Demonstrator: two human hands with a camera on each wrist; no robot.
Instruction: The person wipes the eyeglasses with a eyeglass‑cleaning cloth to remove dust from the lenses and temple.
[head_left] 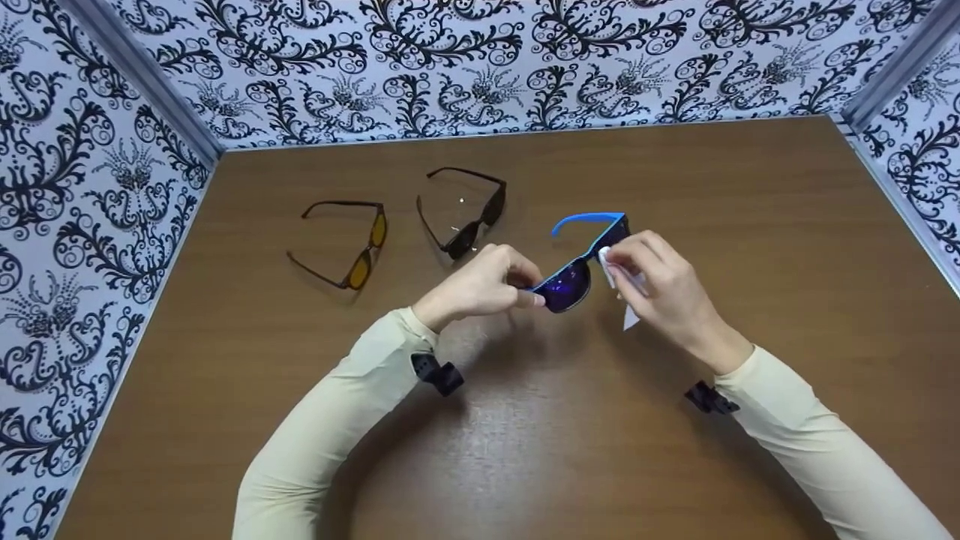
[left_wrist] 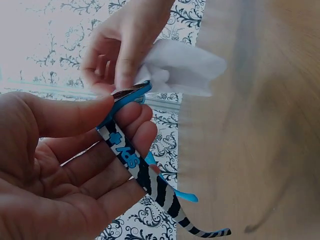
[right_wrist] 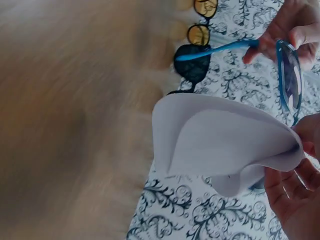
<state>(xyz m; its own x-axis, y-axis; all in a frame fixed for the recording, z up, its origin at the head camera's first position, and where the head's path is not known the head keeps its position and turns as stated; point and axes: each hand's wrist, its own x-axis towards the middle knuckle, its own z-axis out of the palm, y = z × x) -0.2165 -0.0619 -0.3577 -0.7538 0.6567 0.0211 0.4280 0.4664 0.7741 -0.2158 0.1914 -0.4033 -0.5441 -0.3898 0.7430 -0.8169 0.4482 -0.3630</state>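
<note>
My left hand (head_left: 487, 285) pinches the near end of a pair of blue-framed sunglasses (head_left: 568, 286) with dark purple lenses, holding them above the table. In the left wrist view the thumb lies on the frame front, and a black-and-white striped temple (left_wrist: 160, 187) runs below the fingers. My right hand (head_left: 664, 289) pinches a white cloth (head_left: 630, 316) against the far lens. Much of that lens is hidden behind the fingers. Seen from the right wrist, the cloth (right_wrist: 220, 135) hangs folded from the fingertips beside the frame.
Two more pairs lie on the brown table (head_left: 480, 450), left of the hands: black sunglasses (head_left: 463, 238) and yellow-lensed glasses (head_left: 360, 268), both with temples unfolded. Patterned walls (head_left: 487, 67) border the table at the back and sides.
</note>
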